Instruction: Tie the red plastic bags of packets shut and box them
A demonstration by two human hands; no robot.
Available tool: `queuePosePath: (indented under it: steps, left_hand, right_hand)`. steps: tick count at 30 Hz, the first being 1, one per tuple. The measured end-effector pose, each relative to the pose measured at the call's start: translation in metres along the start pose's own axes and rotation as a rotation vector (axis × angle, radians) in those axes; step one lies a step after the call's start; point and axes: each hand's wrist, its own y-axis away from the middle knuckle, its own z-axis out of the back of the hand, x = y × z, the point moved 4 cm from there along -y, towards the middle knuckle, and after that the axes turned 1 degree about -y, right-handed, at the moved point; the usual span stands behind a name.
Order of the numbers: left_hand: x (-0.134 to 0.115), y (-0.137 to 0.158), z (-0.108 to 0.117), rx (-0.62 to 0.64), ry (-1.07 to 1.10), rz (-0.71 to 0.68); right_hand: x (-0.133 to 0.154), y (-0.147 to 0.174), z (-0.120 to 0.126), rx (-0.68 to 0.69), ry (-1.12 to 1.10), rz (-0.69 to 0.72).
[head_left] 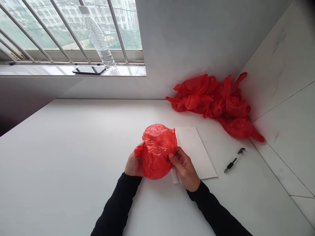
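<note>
A red plastic bag point(158, 152), puffed out into a rounded shape, is between my two hands above the white table. My left hand point(134, 165) holds its left side, with most of the fingers hidden behind the plastic. On the right side my right hand point(183, 168) pinches the bag, thumb in front and fingers curled behind. Whatever the bag may contain cannot be made out. Partly behind the bag and my right hand lies a white notepad point(197, 150) with small writing near its upper edge.
Crumpled red plastic bags point(211, 98) are heaped in the far right corner against the wall. A black pen point(231, 164) lies right of the notepad on the table point(73, 157). On the windowsill stand a water bottle point(100, 44) and, flat beside it, a phone point(88, 70).
</note>
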Motion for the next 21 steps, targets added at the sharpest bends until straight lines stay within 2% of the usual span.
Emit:
queuePosePath:
  steps: [10, 21]
  left_hand:
    - [0.0009, 0.0062, 0.0047, -0.084, -0.001, -0.062]
    - [0.0002, -0.0024, 0.0031, -0.066, -0.015, -0.053]
  right_hand:
    - [0.0021, 0.0026, -0.0041, 0.006, 0.071, 0.018]
    - [0.0042, 0.0011, -0.0002, 0.033, -0.006, 0.013]
